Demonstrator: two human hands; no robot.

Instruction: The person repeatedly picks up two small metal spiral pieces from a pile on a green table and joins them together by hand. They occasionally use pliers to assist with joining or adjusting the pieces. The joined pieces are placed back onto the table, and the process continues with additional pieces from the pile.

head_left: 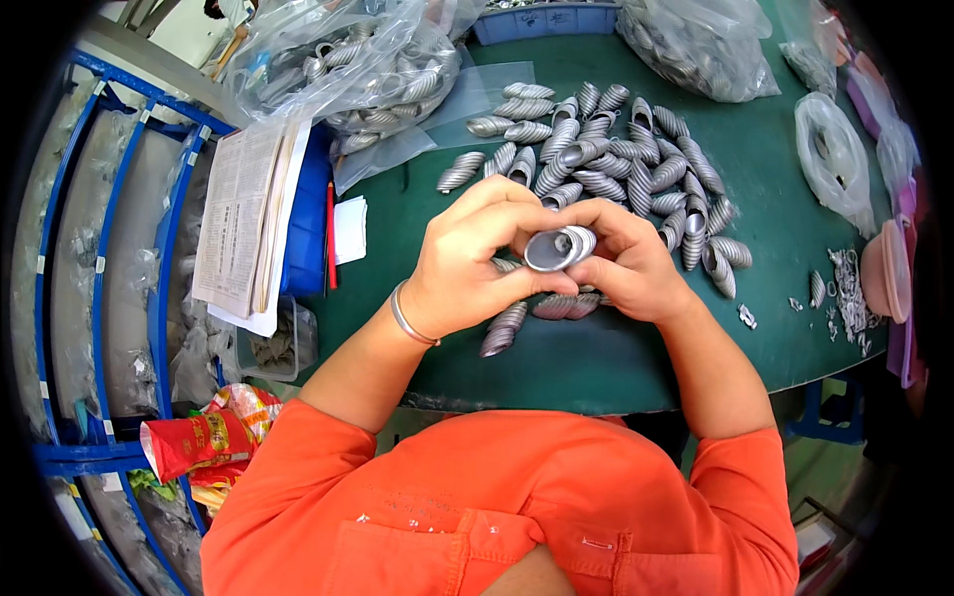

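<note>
At the near side of the green bench (616,377), the fingers of the left hand (467,248) and right hand (628,260) pinch a grey ribbed sleeve (553,249) between them, its round mouth facing up. Whether it is one piece or two nested, I cannot tell. The curved wall could slip if the pinch eases unevenly, and a drop might knock the loose piece (504,330) lying nearby. Beyond, rounded sleeves (602,186) lie heaped; a brushing knuckle might roll some out of the heap. They look metallic: dull silver, spirally ridged, with slanting open ends. Farther, at left, a crinkled clear bag (397,79) bulges with more; a rigid blue tray (545,22) stands at the far edge.
</note>
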